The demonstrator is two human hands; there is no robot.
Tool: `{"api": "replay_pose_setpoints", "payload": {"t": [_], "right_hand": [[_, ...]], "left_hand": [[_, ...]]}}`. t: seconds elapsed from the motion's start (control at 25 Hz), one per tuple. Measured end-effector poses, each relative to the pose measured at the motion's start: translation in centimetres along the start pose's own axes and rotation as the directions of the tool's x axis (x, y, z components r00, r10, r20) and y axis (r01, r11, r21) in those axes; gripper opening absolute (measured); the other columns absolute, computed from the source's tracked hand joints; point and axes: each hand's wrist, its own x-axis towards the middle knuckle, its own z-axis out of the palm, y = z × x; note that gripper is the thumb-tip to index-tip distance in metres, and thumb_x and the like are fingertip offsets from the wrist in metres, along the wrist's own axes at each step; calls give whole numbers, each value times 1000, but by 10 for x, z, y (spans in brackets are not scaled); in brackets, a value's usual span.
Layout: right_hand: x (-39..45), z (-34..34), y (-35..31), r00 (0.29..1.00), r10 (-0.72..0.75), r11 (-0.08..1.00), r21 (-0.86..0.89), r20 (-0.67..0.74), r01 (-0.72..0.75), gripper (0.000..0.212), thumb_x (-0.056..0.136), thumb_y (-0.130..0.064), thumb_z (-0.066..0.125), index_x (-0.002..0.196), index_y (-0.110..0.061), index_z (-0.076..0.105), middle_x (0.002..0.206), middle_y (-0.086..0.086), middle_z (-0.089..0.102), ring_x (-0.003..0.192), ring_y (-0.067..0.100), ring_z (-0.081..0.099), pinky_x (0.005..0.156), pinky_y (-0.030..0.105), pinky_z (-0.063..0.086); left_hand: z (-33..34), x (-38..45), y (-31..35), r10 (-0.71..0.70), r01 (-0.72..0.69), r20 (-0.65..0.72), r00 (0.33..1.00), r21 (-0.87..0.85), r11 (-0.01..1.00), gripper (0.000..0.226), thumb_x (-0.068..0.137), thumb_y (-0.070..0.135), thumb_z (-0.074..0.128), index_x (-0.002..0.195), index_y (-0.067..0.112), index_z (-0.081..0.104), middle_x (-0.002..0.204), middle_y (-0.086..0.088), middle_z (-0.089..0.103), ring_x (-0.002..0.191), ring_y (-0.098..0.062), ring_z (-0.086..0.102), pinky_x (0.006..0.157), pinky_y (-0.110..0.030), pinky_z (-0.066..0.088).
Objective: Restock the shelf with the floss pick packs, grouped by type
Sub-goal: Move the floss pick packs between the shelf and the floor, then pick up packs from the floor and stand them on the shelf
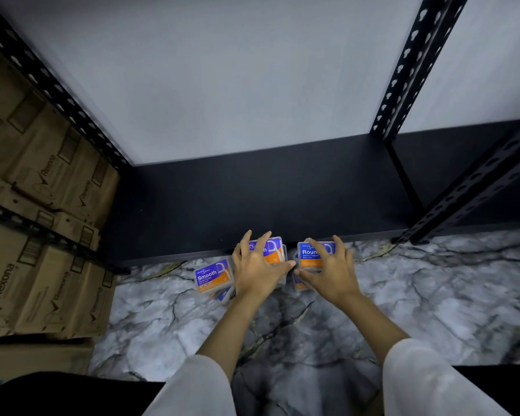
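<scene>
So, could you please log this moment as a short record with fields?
left hand: grips a floss pack, label partly covered
right hand: grips a "Round" pack
loose pack: "Smooth", on the marble floor, left of the hands
shelf: black board, no packs on it yet
left side: Rexona cartons

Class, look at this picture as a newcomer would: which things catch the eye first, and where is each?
Two hands meet low in the middle: the left hand grips one blue-and-orange floss pack, the right hand a "Round" pack. A "Smooth" pack lies on the marble floor to their left, before the black shelf.
</scene>
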Motion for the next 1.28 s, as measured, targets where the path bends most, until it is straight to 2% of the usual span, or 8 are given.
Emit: {"api": "replay_pose_setpoints", "payload": {"t": [0.2,0.48,0.64,0.76,0.96,1.2,1.28], "right_hand": [[2,2,-1,1000,12,1000,8,-22,-11,72,79,-44,71,141,-35,36,153,11,12,137,32,21,105,39,36],[-9,-31,-14,997,-4,998,57,-78,8,76,76,-42,71,142,-32,36,152,11,13,133,31,23,103,41,39],[-23,-77,-41,983,-59,994,85,-176,75,83,73,-43,70,145,-28,31,150,9,13,129,29,23,104,41,39],[-42,-117,-71,956,-141,979,107,-257,173,80,75,-44,70,144,-29,32,150,8,14,128,27,23,104,38,39],[-87,-188,-141,863,-307,920,108,-402,377,79,76,-45,71,144,-32,32,150,4,14,132,20,18,103,31,36],[-122,-265,-242,656,-479,772,75,-584,631,79,79,-43,72,145,-33,30,150,-5,11,131,10,18,85,8,28],[-119,-283,-276,582,-522,716,52,-623,697,79,78,-43,72,144,-34,30,150,-6,9,131,9,17,86,10,30]], "left_hand": [[2,3,-2,3,-4,-26,1000,-43,999,79,72,47,78,141,36,41,151,8,21,133,-20,28,104,-37,39],[-25,-6,18,44,-50,-79,996,-76,996,81,71,46,79,141,33,39,143,9,26,129,-18,31,100,-35,44],[-65,-22,43,92,-112,-188,978,-95,989,79,71,48,78,138,33,39,139,11,29,127,-17,32,86,-32,47],[-105,-42,67,169,-211,-314,934,-105,972,76,70,49,77,136,35,41,137,14,30,126,-15,34,80,-29,46],[-195,-81,103,317,-412,-539,780,-61,909,73,71,50,76,133,36,40,135,12,33,122,-16,40,83,-36,54],[-322,-111,147,404,-614,-779,480,31,789,72,71,41,79,133,33,44,137,8,33,124,-14,36,88,-22,45],[-359,-104,158,412,-613,-810,416,85,786,72,71,43,79,133,34,43,139,8,32,124,-15,36,88,-24,46]]}}
